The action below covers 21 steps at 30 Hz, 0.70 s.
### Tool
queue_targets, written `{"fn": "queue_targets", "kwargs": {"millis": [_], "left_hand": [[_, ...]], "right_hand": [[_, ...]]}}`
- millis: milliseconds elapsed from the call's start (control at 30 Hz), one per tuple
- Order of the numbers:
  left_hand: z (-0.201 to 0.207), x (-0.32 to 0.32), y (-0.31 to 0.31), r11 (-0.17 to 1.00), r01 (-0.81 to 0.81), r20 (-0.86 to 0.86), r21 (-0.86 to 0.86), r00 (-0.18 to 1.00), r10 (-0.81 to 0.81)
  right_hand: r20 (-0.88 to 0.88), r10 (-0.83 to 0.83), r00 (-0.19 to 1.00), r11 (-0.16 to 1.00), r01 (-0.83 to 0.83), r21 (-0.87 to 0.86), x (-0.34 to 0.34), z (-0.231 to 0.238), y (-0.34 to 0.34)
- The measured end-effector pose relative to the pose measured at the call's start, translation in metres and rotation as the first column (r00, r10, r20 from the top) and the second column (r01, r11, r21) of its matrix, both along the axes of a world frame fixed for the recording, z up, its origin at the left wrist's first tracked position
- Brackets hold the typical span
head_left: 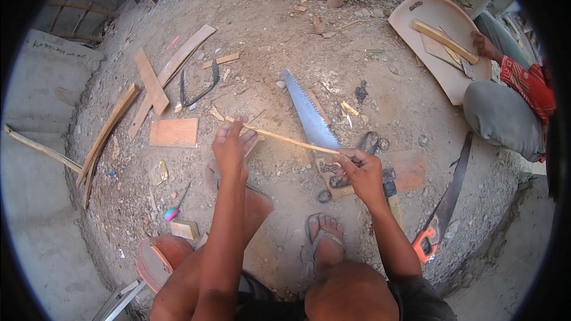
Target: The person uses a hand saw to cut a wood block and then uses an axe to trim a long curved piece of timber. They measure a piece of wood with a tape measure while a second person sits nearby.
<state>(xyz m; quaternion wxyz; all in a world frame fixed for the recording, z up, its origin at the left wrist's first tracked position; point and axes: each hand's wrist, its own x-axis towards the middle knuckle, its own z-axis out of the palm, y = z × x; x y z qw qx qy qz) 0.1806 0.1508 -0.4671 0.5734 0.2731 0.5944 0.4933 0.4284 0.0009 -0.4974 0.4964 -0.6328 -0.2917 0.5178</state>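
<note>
A thin wooden strip (285, 137) stretches between my two hands, sloping slightly down to the right. My left hand (229, 145) pinches its left end, and my right hand (360, 169) grips the right end between thumb and fingers. Just beyond the strip lies a handsaw (309, 110) with a bare steel blade; its handle end is partly covered by my right hand. Beside that hand is a hammer (389, 185) with a dark head and wooden handle. Near my left forearm, a screwdriver (172, 213) with a pink and teal handle rests on the dirt.
Boards (153, 83) and a flat wood block (173, 133) lie on the left. An orange-handled saw (426, 244) is at the lower right. At the right, another person's hand (486, 46) reaches to a pale pan (410, 30) holding wood pieces. Concrete walls (35, 142) border the ground.
</note>
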Motion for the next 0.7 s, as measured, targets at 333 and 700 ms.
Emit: {"fn": "queue_targets", "kwargs": {"millis": [333,700], "left_hand": [[-0.012,0.006,-0.01,0.995,0.075,0.037,-0.07,0.997,-0.072],[-0.015,0.045,-0.044,0.923,0.363,0.067,-0.125,0.932,-0.357]], "right_hand": [[-0.031,-0.107,0.994,0.978,0.111,0.178,-0.019,0.009,0.007],[0.083,0.021,0.996,0.992,-0.031,0.118,-0.038,-0.013,0.002]]}}
